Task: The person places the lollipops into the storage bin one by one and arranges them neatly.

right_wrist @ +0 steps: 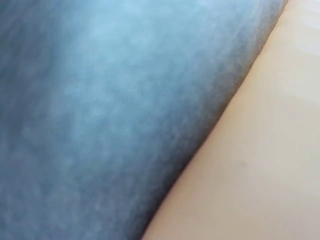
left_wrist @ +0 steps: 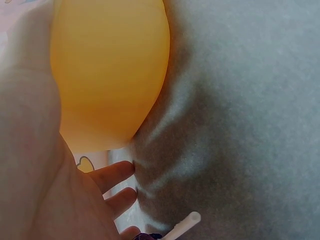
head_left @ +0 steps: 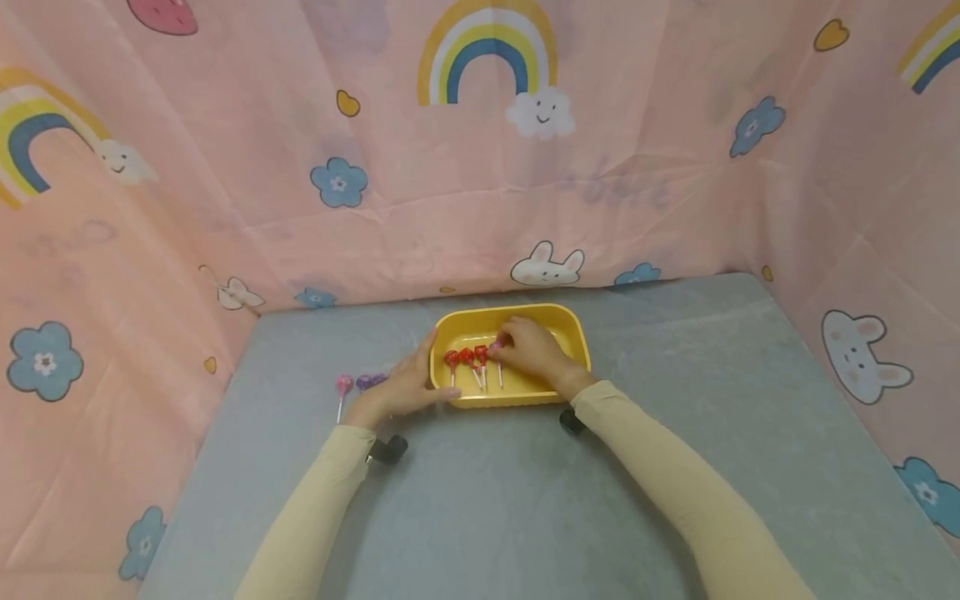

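- The right hand (head_left: 534,346) is above the inside of the yellow tray (head_left: 517,402). Its grip seems to pinch a pinkish-purple lollipop (head_left: 495,346) near the head, with thumb and fingers; the exact contact is partly hidden, and the right wrist view does not show it.
- This lollipop is in the tray, to the right of three red lollipops (head_left: 467,356); its white stick points towards the person.
- The left hand (head_left: 405,383) rests around the left end of the tray. Its fingers lie extended, not clenched, with the thumb at the near left corner.
- On the worktop (head_left: 480,500), outside the tray, lie a pink lollipop (head_left: 343,384) and, just beside the left hand, some purple lollipops (head_left: 364,382), partly covered by it.
- I judge that each lollipop is light, with a hard, round head. The shiny wrapper may be a little slippery, and the head could crack if it falls.
- A good place for holding is the head, or the stick close under it; by the far end of the stick, the head may swing down.
- The tray looks like stiff, light plastic, easy to push by accident. It is better steadied at its rim or end wall.
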Motion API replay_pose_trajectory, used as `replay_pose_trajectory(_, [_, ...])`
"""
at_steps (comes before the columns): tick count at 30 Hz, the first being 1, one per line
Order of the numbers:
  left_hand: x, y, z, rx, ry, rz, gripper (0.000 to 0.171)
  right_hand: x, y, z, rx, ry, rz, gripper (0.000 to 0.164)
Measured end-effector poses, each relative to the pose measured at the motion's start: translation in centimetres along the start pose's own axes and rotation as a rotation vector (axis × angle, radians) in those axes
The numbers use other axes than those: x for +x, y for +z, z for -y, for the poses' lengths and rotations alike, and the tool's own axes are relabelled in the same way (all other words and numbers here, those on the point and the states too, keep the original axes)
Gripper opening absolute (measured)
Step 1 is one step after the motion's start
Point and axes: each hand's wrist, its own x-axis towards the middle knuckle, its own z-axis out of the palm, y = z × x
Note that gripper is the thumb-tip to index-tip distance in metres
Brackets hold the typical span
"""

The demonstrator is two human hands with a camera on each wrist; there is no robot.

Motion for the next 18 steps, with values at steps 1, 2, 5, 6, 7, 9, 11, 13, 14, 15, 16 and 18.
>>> replay_pose_trajectory(1, [0.01, -0.05, -0.03, 0.001, 0.002, -0.001, 0.118, 0.03, -0.04, -0.01, 0.000, 0.000, 0.000, 0.026])
replay_pose_trajectory(2, [0.04, -0.09, -0.06, 0.004, 0.004, -0.002, 0.118, 0.04, -0.10, 0.01, 0.001, -0.002, -0.001, 0.026])
replay_pose_trajectory(5, [0.08, -0.06, -0.08, 0.018, 0.006, -0.002, 0.118, 0.01, -0.11, -0.02, 0.005, -0.006, -0.001, 0.025])
replay_pose_trajectory(6, [0.07, -0.07, -0.09, 0.018, 0.005, -0.002, 0.118, 0.00, -0.10, -0.04, 0.007, -0.005, -0.001, 0.025])
replay_pose_trajectory(7, [0.01, -0.11, -0.15, 0.016, 0.004, -0.002, 0.119, 0.01, -0.08, -0.05, 0.007, -0.002, -0.001, 0.026])
replay_pose_trajectory(9, [-0.05, -0.17, -0.23, 0.011, 0.001, -0.003, 0.118, 0.03, -0.03, -0.07, 0.006, 0.007, 0.001, 0.026])
replay_pose_trajectory(11, [-0.14, -0.29, -0.30, 0.002, -0.004, -0.002, 0.118, 0.07, 0.00, -0.08, 0.005, 0.018, 0.004, 0.027])
replay_pose_trajectory(13, [-0.19, -0.36, -0.36, 0.004, -0.008, -0.001, 0.119, 0.10, 0.01, -0.06, 0.008, 0.030, 0.009, 0.028])
replay_pose_trajectory(14, [-0.15, -0.36, -0.34, 0.006, -0.010, 0.000, 0.118, 0.10, 0.01, -0.05, 0.008, 0.033, 0.012, 0.028])
replay_pose_trajectory(15, [-0.16, -0.33, -0.36, 0.011, -0.010, 0.001, 0.118, 0.10, 0.00, -0.05, 0.011, 0.036, 0.015, 0.028])
replay_pose_trajectory(16, [-0.12, -0.31, -0.33, 0.012, -0.011, 0.000, 0.118, 0.10, 0.00, -0.05, 0.014, 0.037, 0.017, 0.028])
replay_pose_trajectory(18, [-0.10, -0.26, -0.35, 0.012, -0.011, -0.001, 0.118, 0.10, 0.02, -0.07, 0.017, 0.037, 0.018, 0.028])
